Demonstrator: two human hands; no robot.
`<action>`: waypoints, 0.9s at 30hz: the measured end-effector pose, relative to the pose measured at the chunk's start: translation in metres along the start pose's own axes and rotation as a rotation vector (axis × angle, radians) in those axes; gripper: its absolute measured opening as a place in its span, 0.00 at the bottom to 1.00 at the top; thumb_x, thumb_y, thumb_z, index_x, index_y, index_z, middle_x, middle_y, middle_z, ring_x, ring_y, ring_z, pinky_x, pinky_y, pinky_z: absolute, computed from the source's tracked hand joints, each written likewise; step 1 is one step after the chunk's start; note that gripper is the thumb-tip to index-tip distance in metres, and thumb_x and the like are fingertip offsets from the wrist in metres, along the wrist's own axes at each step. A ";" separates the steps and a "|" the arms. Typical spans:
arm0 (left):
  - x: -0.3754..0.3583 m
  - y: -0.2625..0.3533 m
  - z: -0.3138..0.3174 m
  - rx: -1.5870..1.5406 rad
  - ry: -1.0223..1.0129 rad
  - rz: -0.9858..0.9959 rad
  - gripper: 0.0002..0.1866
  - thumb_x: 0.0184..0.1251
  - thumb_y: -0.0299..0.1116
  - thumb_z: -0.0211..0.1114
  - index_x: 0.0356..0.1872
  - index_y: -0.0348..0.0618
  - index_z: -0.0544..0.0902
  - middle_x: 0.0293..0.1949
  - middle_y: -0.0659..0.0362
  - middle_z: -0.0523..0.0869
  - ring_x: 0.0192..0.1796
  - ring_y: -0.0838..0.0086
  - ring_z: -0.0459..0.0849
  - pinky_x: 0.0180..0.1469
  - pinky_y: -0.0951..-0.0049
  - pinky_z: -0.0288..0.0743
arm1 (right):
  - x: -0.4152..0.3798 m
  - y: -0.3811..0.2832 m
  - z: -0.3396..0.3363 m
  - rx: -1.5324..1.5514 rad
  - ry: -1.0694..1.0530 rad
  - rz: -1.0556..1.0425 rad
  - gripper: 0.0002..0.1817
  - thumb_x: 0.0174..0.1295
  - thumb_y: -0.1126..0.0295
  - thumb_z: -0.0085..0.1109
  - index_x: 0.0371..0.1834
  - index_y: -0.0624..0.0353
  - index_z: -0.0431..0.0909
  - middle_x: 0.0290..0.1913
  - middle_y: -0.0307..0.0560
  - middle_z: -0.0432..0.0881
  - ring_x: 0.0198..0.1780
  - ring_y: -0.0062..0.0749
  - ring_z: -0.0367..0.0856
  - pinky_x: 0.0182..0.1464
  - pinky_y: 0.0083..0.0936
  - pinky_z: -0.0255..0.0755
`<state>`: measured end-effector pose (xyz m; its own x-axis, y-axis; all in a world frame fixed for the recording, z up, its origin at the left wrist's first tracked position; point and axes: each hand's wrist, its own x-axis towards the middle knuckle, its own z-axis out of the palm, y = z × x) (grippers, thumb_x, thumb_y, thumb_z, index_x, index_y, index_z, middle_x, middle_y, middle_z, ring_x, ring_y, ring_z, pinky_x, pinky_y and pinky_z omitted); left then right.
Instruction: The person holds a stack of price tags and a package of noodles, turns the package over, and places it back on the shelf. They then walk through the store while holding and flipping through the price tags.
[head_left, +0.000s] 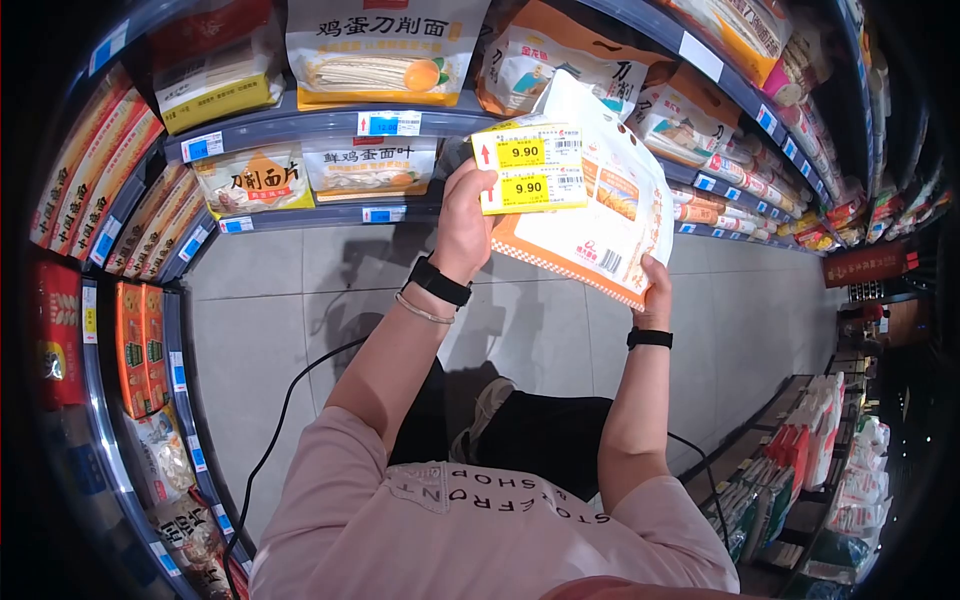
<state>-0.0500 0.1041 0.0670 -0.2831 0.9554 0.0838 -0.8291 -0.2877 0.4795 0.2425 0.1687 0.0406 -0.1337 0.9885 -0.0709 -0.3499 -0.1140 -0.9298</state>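
Yellow price labels (pixel 528 168), two of them reading 9.90, are pinched in my left hand (pixel 466 215), up against a white and orange food package (pixel 590 205). The package is tilted, its printed side with a barcode facing me. At its lower right corner, my right hand (pixel 655 292) grips the edge with thumb and fingers. Whether my left fingers also hold the package behind the labels is hidden. Both hands are in front of the noodle shelves.
Shelves (pixel 270 118) with bagged noodles (pixel 385 55) and blue price tags curve across the top and left. More goods (pixel 800 450) stand at the lower right. A black cable (pixel 290 400) runs over the grey tiled floor (pixel 540 350) beside my legs.
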 end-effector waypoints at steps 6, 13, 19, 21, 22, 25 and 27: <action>0.000 -0.001 -0.004 -0.012 0.036 -0.017 0.18 0.63 0.31 0.48 0.51 0.32 0.71 0.52 0.50 0.77 0.55 0.66 0.76 0.58 0.66 0.68 | 0.000 -0.001 -0.003 -0.011 0.031 0.028 0.31 0.54 0.67 0.59 0.59 0.73 0.62 0.53 0.55 0.76 0.50 0.38 0.79 0.53 0.29 0.74; -0.006 -0.013 -0.033 -0.068 0.184 -0.075 0.15 0.61 0.29 0.48 0.48 0.32 0.72 0.50 0.51 0.77 0.55 0.65 0.74 0.58 0.63 0.66 | -0.007 -0.017 0.020 -0.222 0.036 0.132 0.23 0.64 0.60 0.55 0.55 0.68 0.68 0.47 0.47 0.79 0.44 0.25 0.80 0.46 0.20 0.74; -0.024 -0.032 -0.079 -0.118 0.239 -0.132 0.14 0.59 0.28 0.51 0.45 0.33 0.73 0.49 0.54 0.77 0.56 0.66 0.73 0.60 0.66 0.64 | -0.013 -0.015 0.016 -0.291 -0.028 0.187 0.18 0.65 0.64 0.54 0.49 0.69 0.73 0.42 0.46 0.82 0.38 0.24 0.82 0.43 0.20 0.76; -0.037 -0.039 -0.111 -0.204 0.206 -0.129 0.09 0.59 0.26 0.55 0.39 0.34 0.74 0.46 0.58 0.78 0.53 0.67 0.75 0.58 0.69 0.67 | -0.014 -0.014 0.014 -0.404 -0.038 0.189 0.14 0.64 0.65 0.55 0.43 0.68 0.77 0.37 0.43 0.82 0.36 0.22 0.81 0.39 0.19 0.75; -0.047 -0.043 -0.137 -0.194 0.211 -0.138 0.09 0.59 0.26 0.55 0.39 0.34 0.74 0.46 0.58 0.78 0.53 0.67 0.75 0.58 0.69 0.67 | -0.010 -0.008 0.008 -0.394 -0.031 0.197 0.14 0.64 0.65 0.55 0.43 0.68 0.77 0.37 0.43 0.82 0.36 0.22 0.81 0.39 0.19 0.75; -0.072 -0.029 -0.169 1.170 0.156 0.185 0.06 0.60 0.20 0.54 0.39 0.33 0.74 0.45 0.57 0.79 0.47 0.66 0.79 0.51 0.69 0.72 | -0.010 0.009 -0.001 -0.709 -0.032 0.164 0.14 0.61 0.64 0.58 0.32 0.68 0.79 0.32 0.45 0.81 0.29 0.25 0.76 0.34 0.23 0.69; -0.079 -0.011 -0.159 0.903 0.154 0.064 0.08 0.61 0.22 0.54 0.41 0.33 0.73 0.46 0.57 0.78 0.48 0.67 0.78 0.52 0.70 0.71 | -0.005 0.029 -0.018 -0.852 -0.018 0.068 0.14 0.60 0.65 0.58 0.31 0.69 0.79 0.32 0.48 0.80 0.31 0.29 0.76 0.35 0.26 0.69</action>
<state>-0.0954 0.0213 -0.0836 -0.4305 0.9014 0.0472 -0.1360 -0.1165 0.9838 0.2494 0.1623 0.0071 -0.1461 0.9797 -0.1369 0.4747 -0.0520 -0.8786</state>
